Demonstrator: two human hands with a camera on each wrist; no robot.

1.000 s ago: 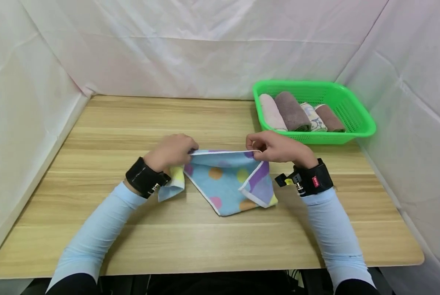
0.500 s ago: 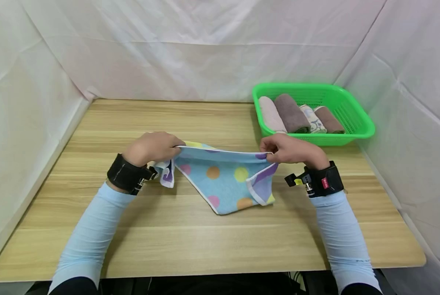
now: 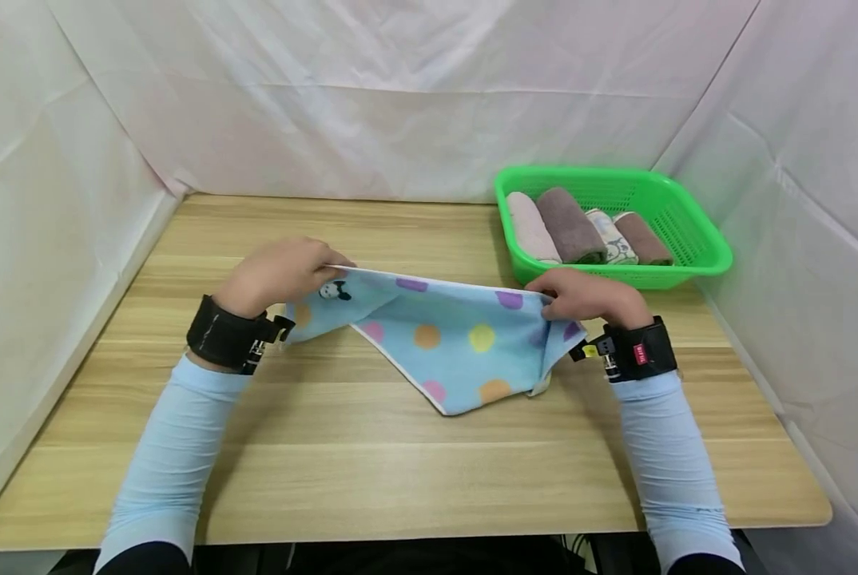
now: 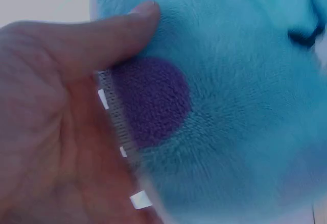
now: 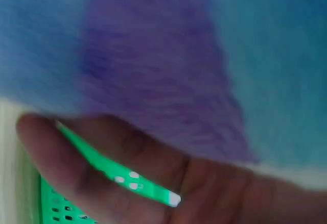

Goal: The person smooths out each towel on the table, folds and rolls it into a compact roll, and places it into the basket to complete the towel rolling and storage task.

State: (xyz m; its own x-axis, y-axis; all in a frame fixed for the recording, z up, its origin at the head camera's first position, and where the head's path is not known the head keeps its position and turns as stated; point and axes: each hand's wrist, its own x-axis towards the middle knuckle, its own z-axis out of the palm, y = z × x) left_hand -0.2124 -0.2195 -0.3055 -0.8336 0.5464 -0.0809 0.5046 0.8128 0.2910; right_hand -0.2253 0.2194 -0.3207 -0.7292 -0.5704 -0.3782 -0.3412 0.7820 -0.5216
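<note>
A light blue towel [image 3: 429, 343] with coloured dots and a white edge is stretched between both hands above the table. My left hand [image 3: 281, 271] pinches its upper left edge; the left wrist view shows the thumb lying over the towel [image 4: 219, 96] beside a purple dot. My right hand [image 3: 594, 295] grips the upper right edge. Close up in the right wrist view, the blue and purple cloth fills the top, with the fingers [image 5: 148, 147] along its edge. A small panda face shows near the left hand, and the towel's lower corner hangs down in the middle.
At the back right of the wooden table [image 3: 328, 471] stands a green plastic basket [image 3: 709, 251]. It holds several rolled towels, among them a pale pink one [image 3: 531, 228] and a grey-brown one [image 3: 571, 228]. White cloth walls [image 3: 400, 136] enclose the table at the back and sides.
My left hand has moved left and slightly up, and my right hand to the right, spreading the towel wider. The folded right flap has swung away, and the panda face has come into view.
</note>
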